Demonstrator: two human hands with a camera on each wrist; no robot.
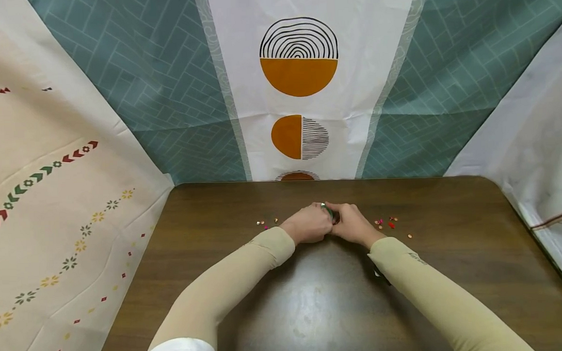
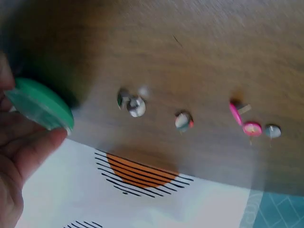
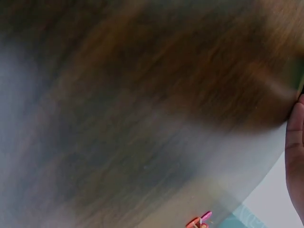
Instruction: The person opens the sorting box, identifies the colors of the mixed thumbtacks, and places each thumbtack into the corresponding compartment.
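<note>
At left, on the brown wooden table [image 1: 314, 319], lie small round-headed pink tacks [image 2: 252, 128], their stems visible only in left wrist view. My left hand [image 1: 312, 223] pinches a round green plastic container [image 2: 43, 102], contents hidden; my right hand [image 1: 353, 225] seems to pinch it too. Rightmost lie red tacks [image 1: 391, 225].

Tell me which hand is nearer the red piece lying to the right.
Right. In the head view, the right hand is just left of the red piece, not touching it; the left hand is farther left, beyond the right hand.
</note>
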